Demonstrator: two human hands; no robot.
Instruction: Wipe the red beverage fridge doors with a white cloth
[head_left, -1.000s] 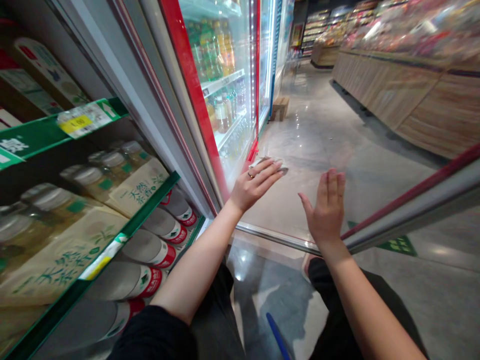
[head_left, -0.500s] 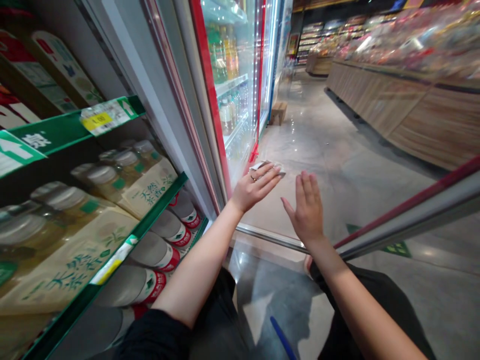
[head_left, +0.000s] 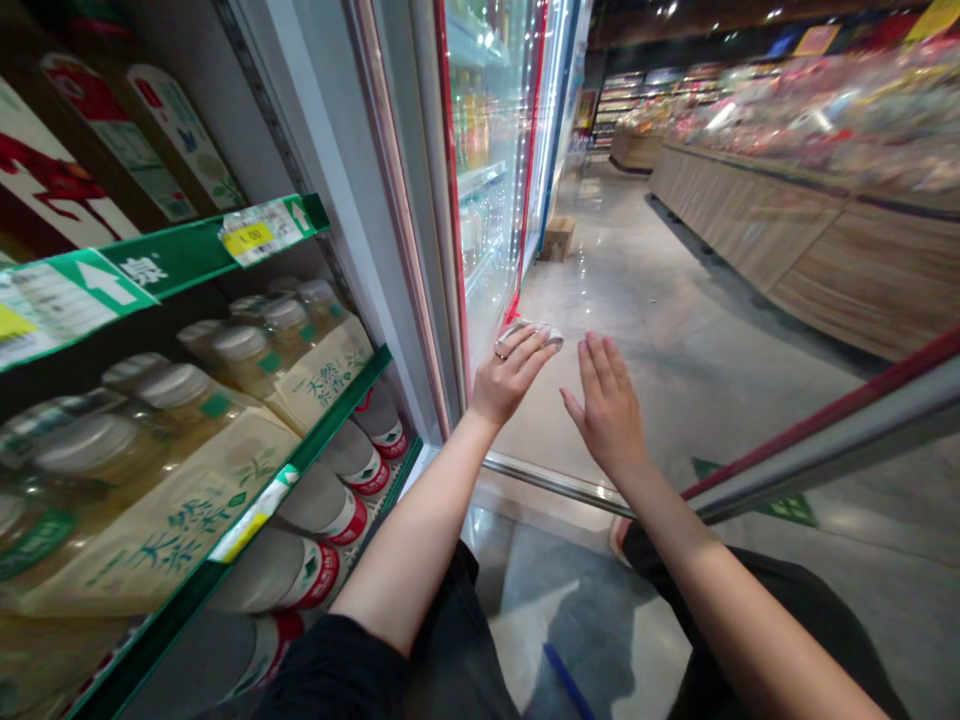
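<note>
My left hand [head_left: 512, 375], with a ring on one finger, lies with fingers stretched over a crumpled white cloth [head_left: 551, 333], pressing it against the clear glass door [head_left: 540, 420]. Most of the cloth is hidden beneath the palm and fingers. Just to its right, my right hand [head_left: 606, 405] rests flat on the same glass, fingers together and thumb out, with nothing held. A metal strip [head_left: 551, 480] runs along the door's lower edge, below both hands. The door's red and silver side frame [head_left: 817, 430] slants up to the right.
Left of me, green-edged shelves [head_left: 352, 400] hold several drink bottles [head_left: 172, 385] and larger bottles with red labels [head_left: 307, 575]. Another lit cooler [head_left: 480, 200] stands ahead. Beyond the glass are a cardboard box [head_left: 557, 240] and a wooden display counter [head_left: 787, 230]. A blue strip [head_left: 566, 680] shows low down.
The view has turned slightly, so the shelves sit further right in the picture. My right hand has shifted a little up and left, nearer my left hand, which still covers the cloth.
</note>
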